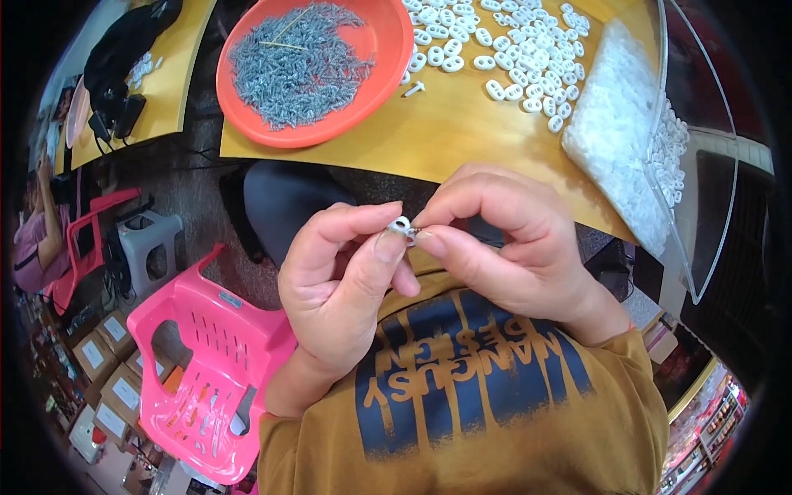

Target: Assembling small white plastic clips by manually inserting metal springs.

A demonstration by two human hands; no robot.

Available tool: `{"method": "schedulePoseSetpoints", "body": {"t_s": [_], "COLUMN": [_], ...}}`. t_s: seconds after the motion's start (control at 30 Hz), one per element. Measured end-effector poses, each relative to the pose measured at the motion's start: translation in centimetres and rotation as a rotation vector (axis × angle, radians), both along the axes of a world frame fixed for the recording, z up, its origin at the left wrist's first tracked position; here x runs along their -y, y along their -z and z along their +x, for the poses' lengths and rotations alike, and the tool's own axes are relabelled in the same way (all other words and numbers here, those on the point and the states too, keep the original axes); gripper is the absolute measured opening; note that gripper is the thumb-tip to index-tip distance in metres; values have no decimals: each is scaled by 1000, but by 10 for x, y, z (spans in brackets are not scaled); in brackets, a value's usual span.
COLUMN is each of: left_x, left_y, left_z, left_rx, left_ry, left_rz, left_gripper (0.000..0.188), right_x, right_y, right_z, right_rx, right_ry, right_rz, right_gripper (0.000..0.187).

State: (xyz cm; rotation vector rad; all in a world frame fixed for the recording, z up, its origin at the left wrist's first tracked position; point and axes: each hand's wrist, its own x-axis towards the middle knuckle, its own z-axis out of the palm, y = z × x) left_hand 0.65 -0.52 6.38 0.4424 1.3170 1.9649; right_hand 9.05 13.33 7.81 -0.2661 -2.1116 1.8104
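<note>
The left hand (334,280) pinches a small white holed piece (400,223); the right hand (516,246) pinches what may be a metal spring (416,231) at its side.

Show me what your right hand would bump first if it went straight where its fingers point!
Probably the small white piece, right by the right hand's fingertips, then the left hand holding it. Exact depth is hard to tell.
</note>
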Motion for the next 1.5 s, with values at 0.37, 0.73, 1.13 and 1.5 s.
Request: {"method": "schedulePoseSetpoints", "body": {"t_s": [0.37,0.73,1.13,1.5], "left_x": [5,6,14,8], "left_y": [21,32,32,16], "left_z": [4,-1,-3,-12], "left_rx": [214,380,421,364], "left_ry": [10,-66,-55,-27], "left_rz": [-84,-80,-51,29], "left_gripper": [15,16,16,15], "right_x": [2,-51,-66,-30], "right_y": [27,38,57,25], "right_z": [3,5,-9,-7], "right_rx": [124,196,409,104], "right_ry": [-34,428,451,355], "right_rz": [13,886,1181,-281], "right_gripper": [5,16,9,18]}}
